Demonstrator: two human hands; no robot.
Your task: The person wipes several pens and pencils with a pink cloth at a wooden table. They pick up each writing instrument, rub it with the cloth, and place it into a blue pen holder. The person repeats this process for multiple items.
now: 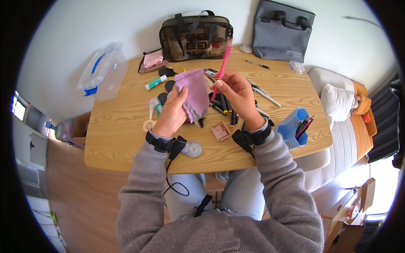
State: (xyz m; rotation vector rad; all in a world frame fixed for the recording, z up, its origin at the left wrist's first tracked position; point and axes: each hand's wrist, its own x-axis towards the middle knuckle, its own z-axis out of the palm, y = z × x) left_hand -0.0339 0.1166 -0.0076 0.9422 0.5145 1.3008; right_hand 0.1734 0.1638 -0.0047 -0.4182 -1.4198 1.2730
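Note:
A folded purple cloth (pixel 193 90) with a grey layer under it is gripped in my left hand (pixel 174 112), thumb on top. Between the thumb and fingers of my right hand (pixel 235 93) a slim pink pencil or pen (pixel 224 64) stands tilted, its upper end blurred. The two are held close together above the table. Beneath them lies a heap of dark markers (pixel 224 102) and pens, partly hidden by the cloth and my hands. A small pink box-like object (pixel 221 131) rests below, between my wrists.
On the wooden table (pixel 120 139) a blue hexagonal pen holder (pixel 292 126) with several pencils stands right. A glue stick (pixel 156 82) and correction tape (pixel 192 149) lie left. Behind are a clear plastic box (pixel 102 72), a see-through travel bag (pixel 196 38) and a grey bag (pixel 281 34).

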